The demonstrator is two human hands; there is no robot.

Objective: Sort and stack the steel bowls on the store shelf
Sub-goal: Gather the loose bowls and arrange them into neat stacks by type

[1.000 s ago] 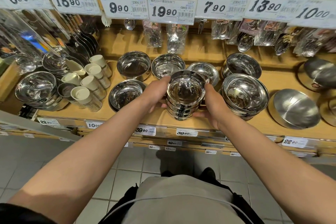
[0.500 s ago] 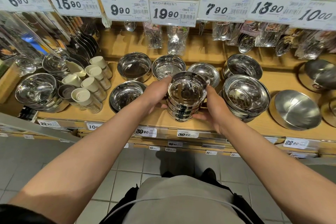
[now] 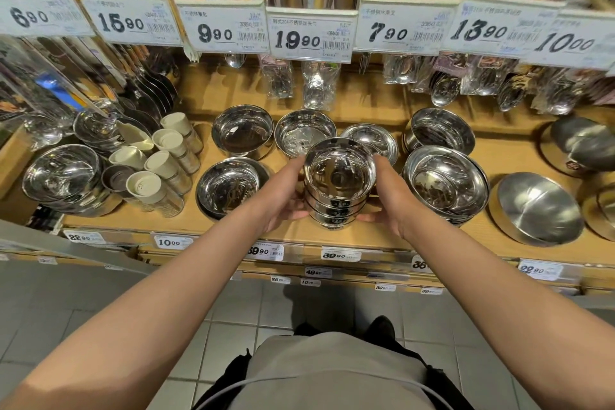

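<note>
A stack of small shiny steel bowls (image 3: 337,186) stands at the middle front of the wooden shelf (image 3: 332,236). My left hand (image 3: 283,191) grips its left side and my right hand (image 3: 389,195) grips its right side, thumbs near the base. Single steel bowls sit behind it: one at back left (image 3: 242,133), one at back centre (image 3: 301,136), one partly hidden behind the stack (image 3: 372,140). Another bowl (image 3: 228,188) lies to the left, and a stack of bigger bowls (image 3: 444,181) stands to the right.
Cream-lidded shaker jars (image 3: 163,170) crowd the left, beside more steel bowls (image 3: 61,173). A matte steel bowl (image 3: 535,206) leans at the right. Price tags (image 3: 311,33) and hanging packed cutlery overhang the shelf's back. Grey tiled floor lies below.
The stack and both hands stay almost where they were. My right thumb has slid a little lower toward the stack's base.
</note>
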